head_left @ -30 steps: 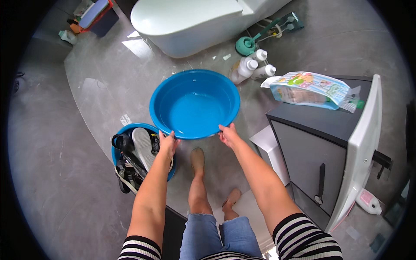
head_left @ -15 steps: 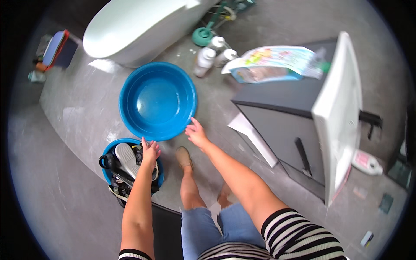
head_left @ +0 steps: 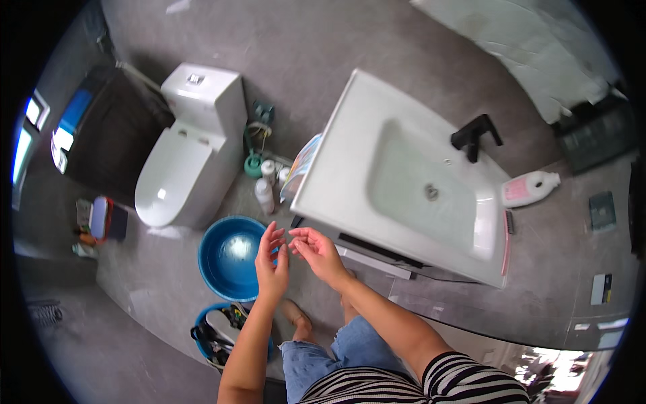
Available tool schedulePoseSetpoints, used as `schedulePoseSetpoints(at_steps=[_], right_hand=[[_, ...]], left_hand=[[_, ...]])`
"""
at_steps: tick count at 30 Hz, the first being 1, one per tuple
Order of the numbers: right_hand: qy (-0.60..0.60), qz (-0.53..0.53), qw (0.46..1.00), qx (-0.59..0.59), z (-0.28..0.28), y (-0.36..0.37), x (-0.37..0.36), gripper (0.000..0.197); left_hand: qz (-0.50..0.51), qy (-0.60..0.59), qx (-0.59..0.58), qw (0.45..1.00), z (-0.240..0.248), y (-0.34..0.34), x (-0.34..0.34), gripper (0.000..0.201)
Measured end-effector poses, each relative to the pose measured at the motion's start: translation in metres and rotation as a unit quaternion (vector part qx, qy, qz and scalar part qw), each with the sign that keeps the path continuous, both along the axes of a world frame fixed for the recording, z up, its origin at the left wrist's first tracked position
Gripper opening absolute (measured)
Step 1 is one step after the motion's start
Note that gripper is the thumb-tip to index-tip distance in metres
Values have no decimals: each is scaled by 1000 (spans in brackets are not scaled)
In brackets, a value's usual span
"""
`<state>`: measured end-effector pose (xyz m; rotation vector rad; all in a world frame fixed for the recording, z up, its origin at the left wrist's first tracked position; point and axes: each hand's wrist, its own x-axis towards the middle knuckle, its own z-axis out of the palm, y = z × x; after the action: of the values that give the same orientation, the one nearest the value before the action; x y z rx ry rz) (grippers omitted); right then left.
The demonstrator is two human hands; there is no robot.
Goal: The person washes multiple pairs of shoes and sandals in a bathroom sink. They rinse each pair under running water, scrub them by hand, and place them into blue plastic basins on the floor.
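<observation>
My left hand (head_left: 272, 264) is raised in front of me, its fingers apart and nothing in it. Close beside it, my right hand (head_left: 315, 252) is also empty, with its fingers loosely bent and spread. Behind the left hand, a large round blue basin (head_left: 232, 259) stands on the floor, seemingly with nothing in it; the hand hides part of its right rim. Nearer me and to the left is a smaller blue tub (head_left: 204, 345), heaped with shoes (head_left: 224, 324), partly covered by my left forearm.
A white washbasin (head_left: 336, 148) with a black tap (head_left: 475, 136) tops the cabinet at right. By it lies a white bottle (head_left: 528, 189) with a pink label. A toilet (head_left: 178, 172) stands at far left, with several white bottles (head_left: 264, 194) and a green plunger-like tool (head_left: 253, 165) alongside.
The view has swung up and to the right, bringing the toilet and the washbasin's bowl into sight. My hands have come up from near the basin and closer together, still empty.
</observation>
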<state>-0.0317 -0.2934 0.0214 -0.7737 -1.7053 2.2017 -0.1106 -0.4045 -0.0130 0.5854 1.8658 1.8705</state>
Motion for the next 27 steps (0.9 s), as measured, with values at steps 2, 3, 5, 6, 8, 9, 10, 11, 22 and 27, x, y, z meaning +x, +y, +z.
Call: schedulePoseSetpoints(at_steps=[2, 3, 5, 6, 8, 9, 10, 11, 22, 27], right_hand=[[26, -7, 999, 18, 35, 28, 21, 25], [35, -26, 998, 36, 50, 43, 34, 25], [38, -63, 995, 65, 72, 76, 62, 25], [44, -78, 987, 136, 68, 97, 78, 25], [-47, -99, 964, 241, 77, 133, 113, 26], [-53, -108, 954, 274, 68, 151, 133, 28], [-77, -100, 943, 308, 68, 166, 153, 31], [-96, -101, 939, 314, 65, 181, 174, 33], [-277, 46, 817, 504, 35, 310, 246, 54], [-385, 208, 738, 514, -7, 340, 235, 51]], left_hand=[[-33, 64, 22, 997, 49, 32, 10, 50], [-60, 77, 16, 995, 73, 50, 15, 49], [-114, 95, 16, 989, 106, 88, 30, 48], [-138, 99, 20, 985, 117, 107, 39, 47], [-181, 106, 12, 978, 127, 138, 59, 46], [-200, 112, 5, 973, 127, 154, 68, 45], [-219, 117, -5, 969, 125, 169, 77, 45], [-229, 116, -14, 966, 120, 184, 88, 43], [-285, 159, -117, 938, 77, 311, 150, 44], [-274, 194, -125, 934, 51, 333, 152, 44]])
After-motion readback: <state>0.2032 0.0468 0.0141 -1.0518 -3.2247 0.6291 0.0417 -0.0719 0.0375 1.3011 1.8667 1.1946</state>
